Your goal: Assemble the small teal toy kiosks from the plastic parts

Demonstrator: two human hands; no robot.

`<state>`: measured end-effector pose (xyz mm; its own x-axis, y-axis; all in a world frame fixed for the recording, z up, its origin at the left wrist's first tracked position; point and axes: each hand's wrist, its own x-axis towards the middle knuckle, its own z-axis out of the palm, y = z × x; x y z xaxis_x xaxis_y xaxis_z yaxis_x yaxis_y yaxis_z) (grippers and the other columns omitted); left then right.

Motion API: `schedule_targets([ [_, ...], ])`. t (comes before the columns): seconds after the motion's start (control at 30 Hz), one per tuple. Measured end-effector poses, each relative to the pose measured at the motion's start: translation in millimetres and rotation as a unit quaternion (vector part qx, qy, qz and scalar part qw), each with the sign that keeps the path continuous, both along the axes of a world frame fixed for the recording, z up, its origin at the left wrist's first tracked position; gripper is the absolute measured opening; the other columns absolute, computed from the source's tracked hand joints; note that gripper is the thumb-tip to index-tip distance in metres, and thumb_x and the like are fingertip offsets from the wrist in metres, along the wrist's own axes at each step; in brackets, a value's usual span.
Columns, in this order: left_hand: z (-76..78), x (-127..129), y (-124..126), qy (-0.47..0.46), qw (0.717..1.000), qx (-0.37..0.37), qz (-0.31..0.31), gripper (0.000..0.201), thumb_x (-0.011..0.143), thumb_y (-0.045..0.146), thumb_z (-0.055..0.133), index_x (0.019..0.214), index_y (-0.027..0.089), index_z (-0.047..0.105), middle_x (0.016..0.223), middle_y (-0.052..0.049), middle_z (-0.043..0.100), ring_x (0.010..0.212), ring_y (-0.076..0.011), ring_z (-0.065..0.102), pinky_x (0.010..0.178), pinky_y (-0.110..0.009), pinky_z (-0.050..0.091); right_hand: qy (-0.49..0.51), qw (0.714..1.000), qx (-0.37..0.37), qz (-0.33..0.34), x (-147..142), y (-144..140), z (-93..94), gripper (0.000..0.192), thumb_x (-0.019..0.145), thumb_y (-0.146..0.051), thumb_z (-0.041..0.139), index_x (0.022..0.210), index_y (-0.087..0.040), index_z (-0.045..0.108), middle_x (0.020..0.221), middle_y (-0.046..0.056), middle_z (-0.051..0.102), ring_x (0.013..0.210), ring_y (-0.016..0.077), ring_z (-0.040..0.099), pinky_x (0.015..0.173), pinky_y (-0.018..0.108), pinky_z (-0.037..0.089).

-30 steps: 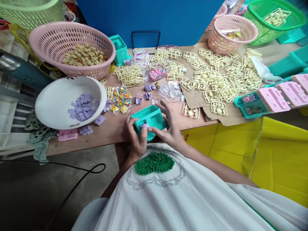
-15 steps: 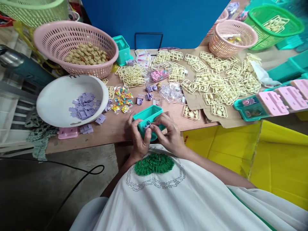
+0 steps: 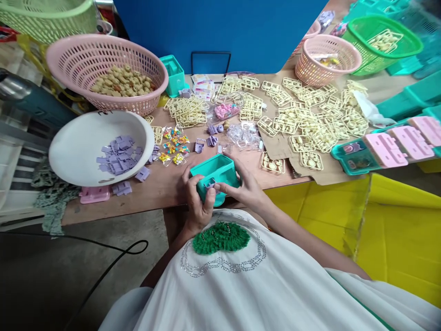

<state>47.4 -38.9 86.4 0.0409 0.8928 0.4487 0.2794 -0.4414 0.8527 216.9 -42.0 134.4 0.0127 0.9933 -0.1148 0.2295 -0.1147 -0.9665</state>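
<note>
The right hand [image 3: 246,186] has slid back around the teal box's [image 3: 215,171] side, fingers uncurled.

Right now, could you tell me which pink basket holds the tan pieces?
The big pink basket at far left; the smaller pink basket holds none.

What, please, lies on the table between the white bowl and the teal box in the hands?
In the head view: small packets of coloured beads and loose purple pieces between the white bowl and the teal box.

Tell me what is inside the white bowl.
The white bowl holds a loose heap of small purple parts on its right side. Whatever lies under the heap is covered.
</note>
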Motion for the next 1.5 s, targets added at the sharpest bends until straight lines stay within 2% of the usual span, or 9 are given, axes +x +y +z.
schedule_targets([
  [0.23,-2.7,2,2,-0.012,1.000,-0.016,0.007,0.031,0.109,0.048,0.047,0.127,0.023,0.051,0.158,-0.018,0.048,0.145,-0.0295,0.053,0.120,-0.046,0.046,-0.022,0.999,0.014,-0.026,-5,1,-1.4,0.100,0.083,-0.069,0.083,0.165,-0.027,0.043,0.165,0.015,0.050,0.154,0.0356,0.048,0.131,0.056,0.039],
  [0.43,0.9,-2,8,-0.038,0.996,-0.076,0.002,0.036,0.110,0.054,0.043,0.127,0.025,0.055,0.151,-0.015,0.056,0.142,-0.0274,0.055,0.119,-0.043,0.046,0.036,0.999,-0.027,0.020,3,10,-0.3,0.106,0.081,-0.070,0.084,0.169,-0.031,0.040,0.168,0.010,0.050,0.155,0.0341,0.048,0.130,0.055,0.042],
  [0.63,7.8,1,9,-0.059,0.995,-0.080,0.021,0.032,0.109,0.053,0.050,0.123,0.025,0.057,0.149,-0.014,0.060,0.140,-0.0275,0.059,0.118,-0.041,0.048,0.023,0.999,-0.038,-0.001,0,9,-5.3,0.113,0.077,-0.068,0.088,0.170,-0.029,0.037,0.168,0.012,0.049,0.154,0.0361,0.050,0.128,0.056,0.044],
  [0.87,4.1,5,13,-0.071,0.995,-0.065,0.032,0.033,0.107,0.053,0.054,0.122,0.024,0.058,0.144,-0.015,0.063,0.139,-0.0290,0.059,0.119,-0.045,0.046,-0.011,1.000,-0.003,-0.027,-7,3,-7.9,0.104,0.084,-0.070,0.080,0.169,-0.027,0.038,0.166,0.014,0.051,0.155,0.0359,0.047,0.131,0.057,0.038],
  [0.97,5.9,4,12,-0.074,0.994,-0.074,0.030,0.035,0.107,0.056,0.053,0.122,0.024,0.058,0.143,-0.014,0.063,0.138,-0.0282,0.060,0.119,-0.044,0.047,0.010,0.999,-0.020,-0.040,-9,3,-7.1,0.108,0.081,-0.068,0.084,0.168,-0.024,0.038,0.164,0.016,0.053,0.150,0.0358,0.054,0.127,0.056,0.044],
  [1.03,7.9,2,8,-0.083,0.992,-0.088,0.030,0.034,0.107,0.055,0.054,0.122,0.025,0.059,0.140,-0.013,0.064,0.134,-0.0262,0.062,0.115,-0.041,0.049,0.007,0.999,-0.021,-0.046,-11,1,-6.0,0.109,0.079,-0.064,0.085,0.168,-0.022,0.038,0.164,0.017,0.053,0.149,0.0359,0.055,0.126,0.056,0.045],
  [1.17,7.2,0,4,-0.102,0.988,-0.112,0.038,0.034,0.107,0.056,0.054,0.121,0.025,0.061,0.135,-0.012,0.067,0.128,-0.0251,0.064,0.111,-0.039,0.052,-0.024,0.998,0.003,-0.056,-18,1,-10.0,0.106,0.079,-0.062,0.086,0.166,-0.021,0.043,0.168,0.017,0.049,0.155,0.0376,0.048,0.131,0.058,0.037],
  [1.33,9.2,3,18,-0.122,0.977,-0.165,0.064,0.042,0.101,0.065,0.061,0.114,0.024,0.063,0.116,-0.007,0.070,0.111,-0.0239,0.067,0.101,-0.037,0.055,-0.005,0.997,0.001,-0.077,-22,17,-23.6,0.116,0.075,-0.074,0.083,0.170,-0.026,0.038,0.172,0.013,0.045,0.160,0.0385,0.042,0.130,0.056,0.039],
  [1.5,19.3,5,33,-0.160,0.964,-0.207,0.041,0.038,0.097,0.061,0.066,0.106,0.024,0.061,0.101,-0.003,0.069,0.094,-0.0202,0.067,0.086,-0.031,0.055,0.005,0.996,0.003,-0.084,-21,38,-31.0,0.121,0.072,-0.080,0.082,0.171,-0.027,0.037,0.169,0.015,0.050,0.157,0.0383,0.046,0.127,0.055,0.044],
])
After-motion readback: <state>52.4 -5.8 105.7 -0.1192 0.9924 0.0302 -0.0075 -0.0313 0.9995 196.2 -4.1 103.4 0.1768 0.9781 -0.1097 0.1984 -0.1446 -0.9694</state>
